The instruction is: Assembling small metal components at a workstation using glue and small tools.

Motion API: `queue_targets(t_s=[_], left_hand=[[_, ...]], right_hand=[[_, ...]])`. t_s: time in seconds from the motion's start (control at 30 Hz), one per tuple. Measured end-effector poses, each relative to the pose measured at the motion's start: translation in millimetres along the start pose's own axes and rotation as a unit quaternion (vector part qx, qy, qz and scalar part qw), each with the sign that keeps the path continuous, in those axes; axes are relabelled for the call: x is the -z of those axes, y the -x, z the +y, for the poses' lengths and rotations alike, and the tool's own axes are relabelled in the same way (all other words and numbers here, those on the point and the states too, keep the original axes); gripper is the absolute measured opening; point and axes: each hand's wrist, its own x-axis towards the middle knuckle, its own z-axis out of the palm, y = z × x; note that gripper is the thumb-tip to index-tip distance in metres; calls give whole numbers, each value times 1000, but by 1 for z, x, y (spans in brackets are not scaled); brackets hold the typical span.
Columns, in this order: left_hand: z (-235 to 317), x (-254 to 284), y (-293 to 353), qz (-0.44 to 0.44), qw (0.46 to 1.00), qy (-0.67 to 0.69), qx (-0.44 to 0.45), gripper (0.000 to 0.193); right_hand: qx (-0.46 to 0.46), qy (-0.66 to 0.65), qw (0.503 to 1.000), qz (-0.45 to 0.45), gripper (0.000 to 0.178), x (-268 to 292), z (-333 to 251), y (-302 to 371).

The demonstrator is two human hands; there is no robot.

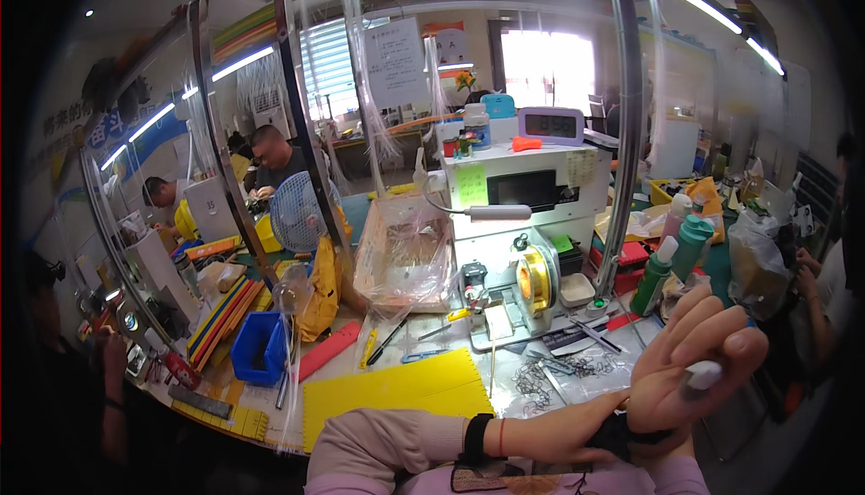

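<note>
My left forearm, with a black wristband [476, 439] and a thin red cord, crosses to the right in front of my body. Its hand [577, 427] is closed around a black wrist strap [620, 436] on my other wrist; some of its fingers are hidden. Raised at the right, my right hand [689, 351] has loosely bent fingers and holds nothing. A whitish cover [704, 375] sits on its thumb tip. Beyond the hands, tangled dark wire pieces [550, 380] and tweezers [551, 364] lie on the table by a yellow ruled mat [387, 396].
A white machine [518, 198] with a gold spool [533, 283] stands ahead, beside a plastic-lined basket [405, 265]. Left are a blue bin [258, 347] and a fan [302, 211]. Green bottles [651, 277] stand at right. Metal posts [622, 126] rise from the bench; other people sit around.
</note>
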Motion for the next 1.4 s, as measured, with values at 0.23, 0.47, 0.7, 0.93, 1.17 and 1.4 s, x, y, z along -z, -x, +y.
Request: queue_targets(t_s=[0.23,0.47,0.7,0.93,1.17,1.4], left_hand=[[-12,-9,-7,-20,994,32,101,53],[-5,-22,-2,1,999,-22,47,51],[7,20,-5,-20,980,-98,170,58],[-38,95,42,22,942,-251,220,36],[-76,82,61,-14,915,-313,253,33],[-112,85,72,-22,894,-335,298,24]], right_hand=[[2,24,999,-27,37,31,9,18],[-36,49,971,-233,29,52,8,33],[-89,49,978,-185,19,78,28,36],[-450,218,806,-315,18,154,68,106],[-437,352,712,-422,21,162,69,191],[-393,227,746,-487,23,116,43,220]])
